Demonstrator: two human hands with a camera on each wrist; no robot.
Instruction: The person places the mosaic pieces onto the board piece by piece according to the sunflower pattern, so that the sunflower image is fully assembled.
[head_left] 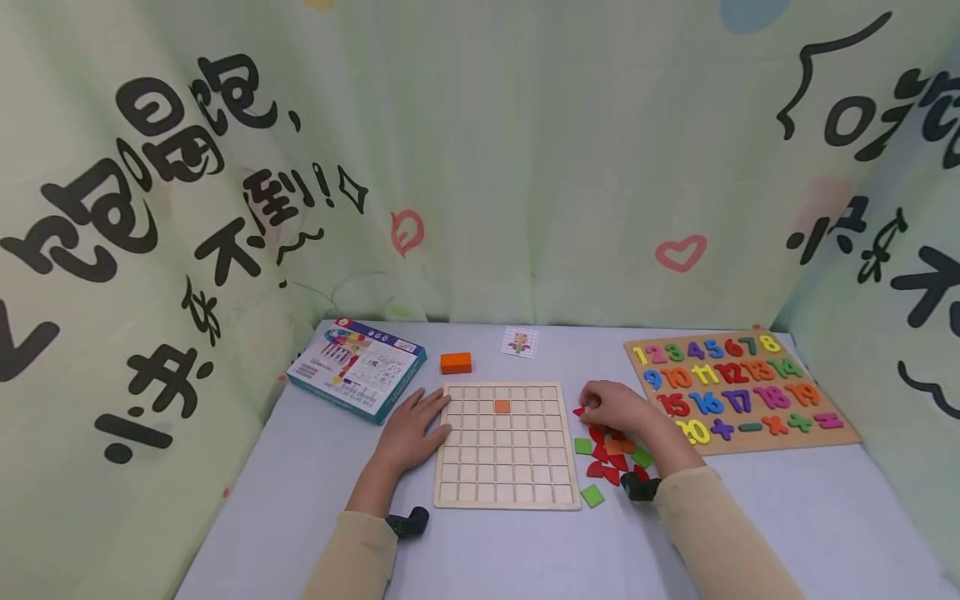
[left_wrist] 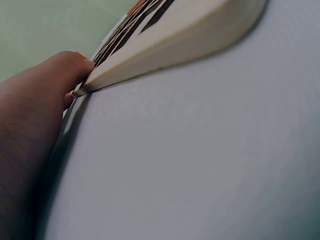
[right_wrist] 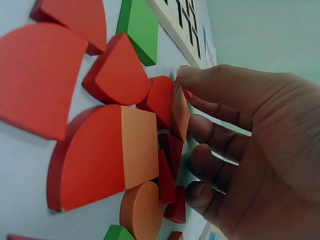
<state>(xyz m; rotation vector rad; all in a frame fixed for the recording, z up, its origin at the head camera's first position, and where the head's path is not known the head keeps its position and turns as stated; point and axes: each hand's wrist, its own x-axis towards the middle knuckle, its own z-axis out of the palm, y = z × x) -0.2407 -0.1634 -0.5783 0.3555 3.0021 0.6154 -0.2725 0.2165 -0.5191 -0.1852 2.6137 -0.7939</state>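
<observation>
My left hand rests at the left edge of a wooden grid board, fingers extended. Its thumb touches the rim in the left wrist view. One orange square tile lies in an upper cell of the board. Right of the board, my right hand pinches a small red piece between thumb and index finger, the piece mostly hidden. Below that hand spreads a pile of red fan-shaped pieces, orange pieces and green squares. The other right fingers are curled close to the pile.
A boxed game lies at the back left, with an orange block beside it. A small picture card is behind the board. A number puzzle board occupies the right side. Printed curtains surround the table.
</observation>
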